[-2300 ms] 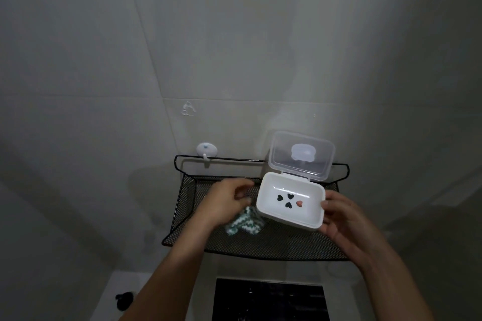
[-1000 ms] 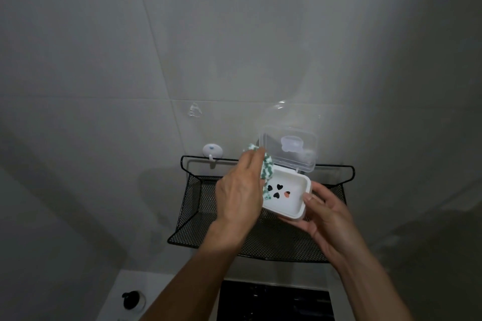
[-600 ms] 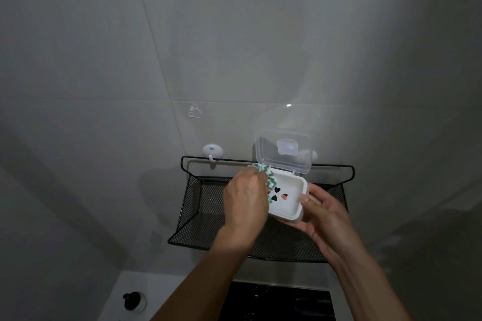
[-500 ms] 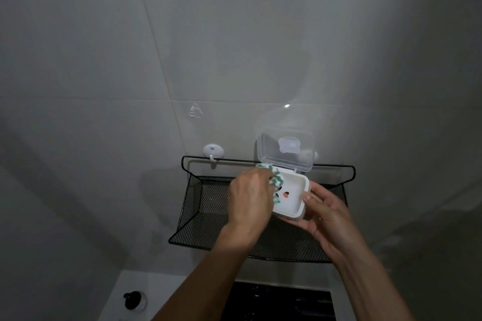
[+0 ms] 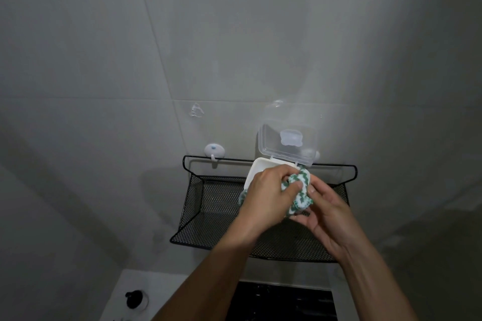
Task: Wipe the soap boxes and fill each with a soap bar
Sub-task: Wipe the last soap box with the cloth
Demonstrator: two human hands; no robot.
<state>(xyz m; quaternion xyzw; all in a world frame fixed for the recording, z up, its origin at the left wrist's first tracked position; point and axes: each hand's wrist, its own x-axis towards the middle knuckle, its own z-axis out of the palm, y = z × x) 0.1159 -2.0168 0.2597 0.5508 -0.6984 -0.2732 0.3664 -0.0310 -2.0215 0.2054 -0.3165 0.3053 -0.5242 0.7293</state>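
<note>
against a grey tiled wall at frame centre, the left hand pinches a green-white cloth inside the open soap box, which the right hand cups with curled fingers.

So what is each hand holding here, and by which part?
Left hand grips the bunched green-and-white cloth inside the soap box. Right hand holds the box from beneath at its right end.

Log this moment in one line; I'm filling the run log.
step: wiping | left hand: cloth inside box | right hand: holds box | lid: open | soap: none seen
</note>
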